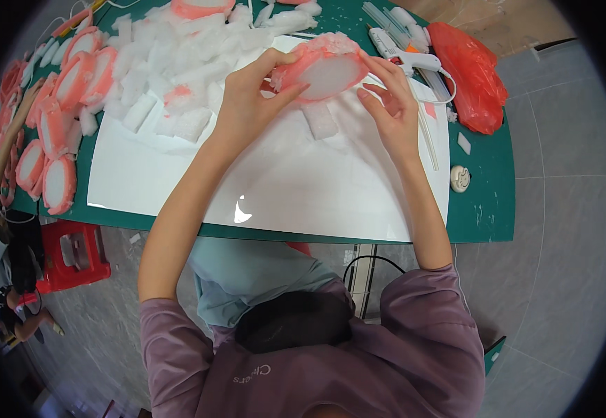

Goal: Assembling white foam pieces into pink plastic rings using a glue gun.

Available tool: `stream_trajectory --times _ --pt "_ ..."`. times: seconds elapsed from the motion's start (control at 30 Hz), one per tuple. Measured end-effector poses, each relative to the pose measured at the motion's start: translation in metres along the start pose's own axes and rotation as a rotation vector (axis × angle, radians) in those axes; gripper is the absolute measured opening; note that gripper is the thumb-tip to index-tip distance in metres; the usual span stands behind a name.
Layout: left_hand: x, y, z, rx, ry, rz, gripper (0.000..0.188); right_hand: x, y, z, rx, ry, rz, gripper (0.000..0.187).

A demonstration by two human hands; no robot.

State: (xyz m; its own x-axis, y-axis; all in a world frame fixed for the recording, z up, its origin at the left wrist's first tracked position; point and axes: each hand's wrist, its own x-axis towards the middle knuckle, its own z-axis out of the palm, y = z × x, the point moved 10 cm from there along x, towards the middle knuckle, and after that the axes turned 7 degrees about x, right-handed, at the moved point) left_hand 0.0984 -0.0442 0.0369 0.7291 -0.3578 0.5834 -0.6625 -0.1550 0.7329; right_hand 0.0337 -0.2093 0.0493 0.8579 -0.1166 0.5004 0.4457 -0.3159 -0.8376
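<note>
Between my two hands, above the white sheet point(303, 188), I hold a pink oval piece point(331, 75) with a pale oval face and a fluffy, lacy pink edge. My left hand point(250, 94) grips its left side, thumb across the front near the lower edge. The fingers of my right hand point(392, 97) rest against its right side, with the thumb held a little apart from it. A small white padding block point(319, 121) lies on the sheet just below the piece. Left of my hands spreads a heap of white fluffy padding pieces point(170, 63).
Several finished-looking pink ovals point(59, 184) are piled at the left. A white glue gun point(386, 45) with a cord and a red plastic bag point(466, 76) lie at the far right. A round cream object point(460, 178) sits on the green mat point(484, 202). Another person's arm point(7, 143) reaches in at left, near a red stool point(73, 258).
</note>
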Motion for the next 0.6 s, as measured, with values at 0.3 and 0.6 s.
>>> stream_trajectory --times 0.3,0.6 --pt "0.000 0.005 0.001 0.001 -0.002 0.042 0.028 0.045 0.008 -0.101 -0.772 0.146 -0.103 0.042" --pt "-0.001 0.005 0.000 -0.021 -0.023 0.053 0.029 0.064 0.085 -0.110 -1.572 -0.178 -0.079 0.052"
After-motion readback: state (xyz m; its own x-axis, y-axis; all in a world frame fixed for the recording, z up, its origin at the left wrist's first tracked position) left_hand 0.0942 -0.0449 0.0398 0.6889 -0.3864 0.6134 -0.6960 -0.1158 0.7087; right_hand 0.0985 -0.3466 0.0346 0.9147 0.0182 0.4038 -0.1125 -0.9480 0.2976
